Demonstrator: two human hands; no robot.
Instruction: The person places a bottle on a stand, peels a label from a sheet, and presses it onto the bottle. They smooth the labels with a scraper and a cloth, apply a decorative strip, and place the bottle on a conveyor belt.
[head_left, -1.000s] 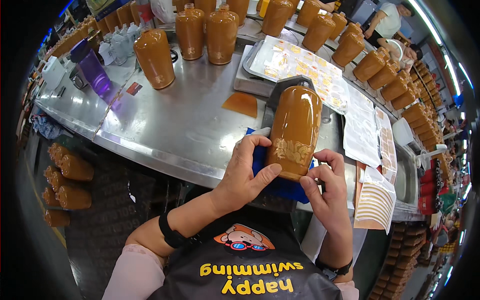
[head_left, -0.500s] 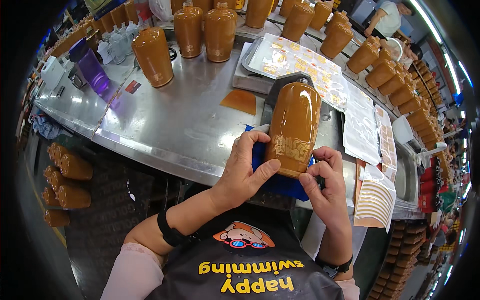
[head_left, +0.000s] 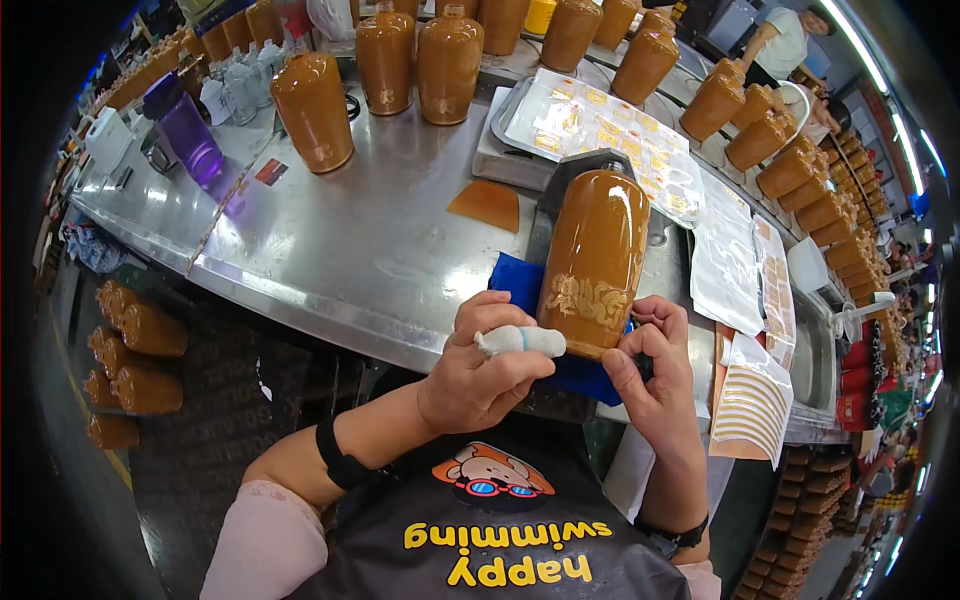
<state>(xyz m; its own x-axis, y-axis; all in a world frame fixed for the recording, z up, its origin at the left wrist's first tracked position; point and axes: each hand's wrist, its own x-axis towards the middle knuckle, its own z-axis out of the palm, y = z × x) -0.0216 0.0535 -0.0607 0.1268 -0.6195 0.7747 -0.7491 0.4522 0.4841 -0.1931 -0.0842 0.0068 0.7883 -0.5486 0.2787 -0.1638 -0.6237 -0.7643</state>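
A glossy brown bottle (head_left: pixel 597 240) with a gold relief pattern near its base lies tilted, base toward me, on a dark cradle (head_left: pixel 547 190). A blue cloth (head_left: pixel 517 280) shows under it. My right hand (head_left: pixel 652 365) has bent fingers at the base's right side, with the thumb tip on its edge. At the base's left is my left hand (head_left: pixel 485 370), its fingers curled in and the thumb folded against them. One of its fingers wears a white cloth finger cover (head_left: pixel 525 341) with a teal band, close to the bottle. Nothing is seen in that hand.
Three brown bottles (head_left: pixel 313 113) stand at the back left, near a purple drinking bottle (head_left: pixel 185 135). Behind the cradle, a tray of decal sheets (head_left: pixel 600 125) rests on a scale-like box (head_left: pixel 510 160). More sheets (head_left: pixel 752 395) lie at right. A brown piece (head_left: pixel 485 206) lies on the metal table (head_left: pixel 370 240).
My left hand has come off the bottle's side and curled, bringing its covered finger into sight. The right hand stays at the base. Several bottles at the back right have shifted along their row.
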